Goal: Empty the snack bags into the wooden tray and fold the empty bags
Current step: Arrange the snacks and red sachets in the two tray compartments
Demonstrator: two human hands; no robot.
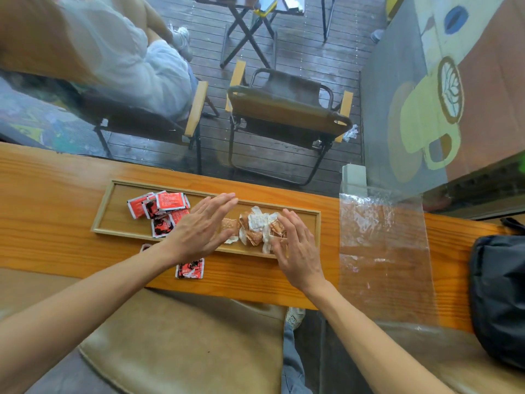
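Observation:
A long wooden tray [113, 206] lies on the counter. Several red snack packets [159, 204] sit in its left half. A pile of brown-and-white wrapped snacks [255, 226] fills its right half. My left hand [201, 227] hovers flat over the tray's middle, fingers apart, holding nothing. My right hand [295, 245] rests with spread fingers on the right side of the brown pile. One red packet [189, 268] lies on the counter in front of the tray. Another [145, 247] peeks out from under my left wrist.
A clear empty plastic bag [383, 251] lies flat on the wooden counter [51, 194] to the right of the tray. A black bag [500, 297] sits at the far right. Beyond a glass pane are folding chairs and a seated person.

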